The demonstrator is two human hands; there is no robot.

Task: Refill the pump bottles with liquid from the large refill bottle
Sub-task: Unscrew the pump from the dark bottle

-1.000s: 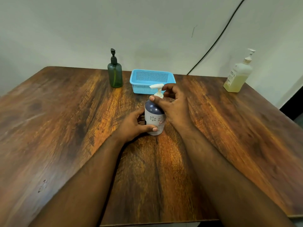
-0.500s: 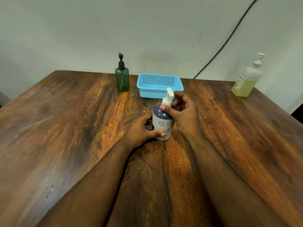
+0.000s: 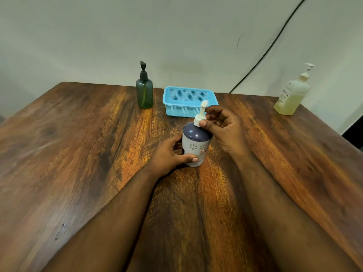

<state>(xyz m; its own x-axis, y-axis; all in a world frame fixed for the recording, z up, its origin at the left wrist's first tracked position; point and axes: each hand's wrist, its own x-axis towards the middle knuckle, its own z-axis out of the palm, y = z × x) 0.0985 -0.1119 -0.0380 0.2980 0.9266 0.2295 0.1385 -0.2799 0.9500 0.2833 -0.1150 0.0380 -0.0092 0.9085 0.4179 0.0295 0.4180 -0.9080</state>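
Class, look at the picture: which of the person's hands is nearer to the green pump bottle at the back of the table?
Left. The left hand grips the blue-and-white bottle on the side facing the green pump bottle; the right hand, pinching the pump collar, lies on the far side.

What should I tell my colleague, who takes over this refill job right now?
Left hand grips the body of the purple-and-white pump bottle, upright mid-table. Right hand pinches its white pump collar, pump not yet off. Green pump bottle stands capped beside the blue basket. Large refill bottle stands far right, untouched. Nothing poured; both refills remain.
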